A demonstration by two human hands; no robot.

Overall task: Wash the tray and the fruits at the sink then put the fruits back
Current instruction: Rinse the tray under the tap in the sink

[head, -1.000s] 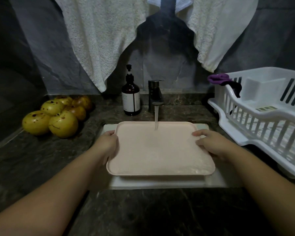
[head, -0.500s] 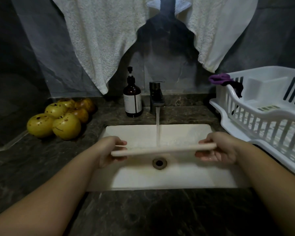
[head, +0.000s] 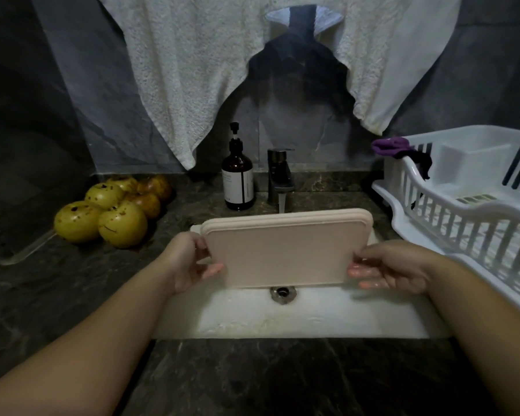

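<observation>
Dark marble counter [head: 57, 295], white rectangular sink [head: 282, 322] set in it. Pale pink plastic tray [head: 282, 253] stands on edge over sink; left hand [head: 186, 265] and right hand [head: 394, 270] pinch its side edges between fingers and thumb. Running chrome tap [head: 279, 175] behind fingers. Spotted yellow fruits [head: 108, 211] far left of fingers. White plastic drying rack [head: 463, 205] at right. White towels [head: 192, 70] hang on dark wall above.

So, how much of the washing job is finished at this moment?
Nothing looks finished. In hand: the left hand and right hand hold the pink tray on edge over the sink, by the running tap. Left: the fruits, on the counter, need washing and returning to the tray.
</observation>
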